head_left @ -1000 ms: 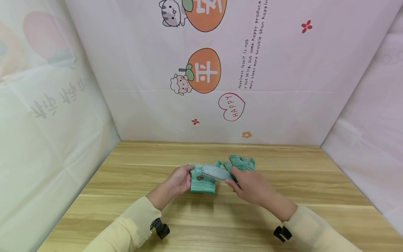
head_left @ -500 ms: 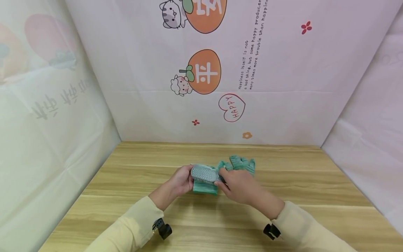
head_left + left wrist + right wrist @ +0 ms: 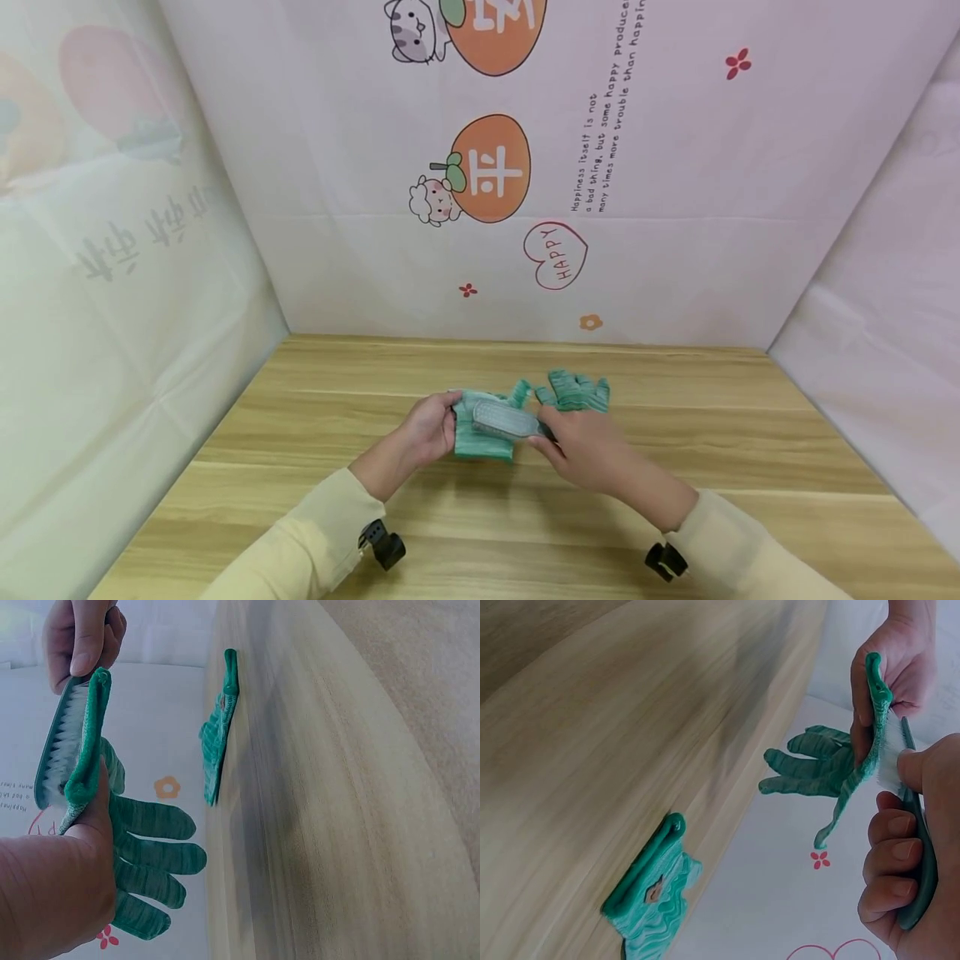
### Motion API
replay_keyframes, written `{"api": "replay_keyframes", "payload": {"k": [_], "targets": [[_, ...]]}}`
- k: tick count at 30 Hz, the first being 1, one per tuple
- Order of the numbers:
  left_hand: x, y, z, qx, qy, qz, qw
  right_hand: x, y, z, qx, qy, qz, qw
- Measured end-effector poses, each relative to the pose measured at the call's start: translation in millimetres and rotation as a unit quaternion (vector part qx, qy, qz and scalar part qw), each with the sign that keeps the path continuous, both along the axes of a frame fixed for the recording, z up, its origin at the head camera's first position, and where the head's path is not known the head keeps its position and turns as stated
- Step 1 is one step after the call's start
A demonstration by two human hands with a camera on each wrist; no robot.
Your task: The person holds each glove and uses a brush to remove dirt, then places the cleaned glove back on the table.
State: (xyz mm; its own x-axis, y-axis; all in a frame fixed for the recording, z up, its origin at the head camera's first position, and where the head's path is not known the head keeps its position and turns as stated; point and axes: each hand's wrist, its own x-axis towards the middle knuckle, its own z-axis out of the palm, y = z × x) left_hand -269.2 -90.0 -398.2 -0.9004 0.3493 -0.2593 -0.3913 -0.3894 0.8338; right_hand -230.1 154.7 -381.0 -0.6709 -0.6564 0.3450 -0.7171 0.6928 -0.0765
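In the head view, the left hand (image 3: 432, 429) grips a green glove (image 3: 483, 446) at lower centre; the right hand (image 3: 588, 448) grips a brush (image 3: 501, 417) across it. A second glove (image 3: 581, 392) lies on the table (image 3: 480, 533), right of centre. In the left wrist view, white bristles (image 3: 67, 742) meet the glove at left. In the right wrist view, curled fingers (image 3: 891, 861) wrap the handle (image 3: 924, 877) at lower right.

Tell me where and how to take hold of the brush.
I'd take the brush by its dark green handle, from the person's right, where the right hand wraps it: the narrow handle points that way, while the bristles face the held glove.
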Motion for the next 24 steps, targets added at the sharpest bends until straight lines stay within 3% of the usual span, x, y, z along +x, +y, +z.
{"api": "replay_keyframes", "payload": {"k": [13,24], "targets": [[-1.7,-3,-0.2,0.001,-0.003,-0.001,1.0000,0.5,12,-0.4,-0.001,0.014,-0.003,1.000],[2.4,3,-2.8,0.010,-0.003,-0.018,0.9998,0.9,-7,11.2,0.013,0.026,-0.008,1.000]]}}
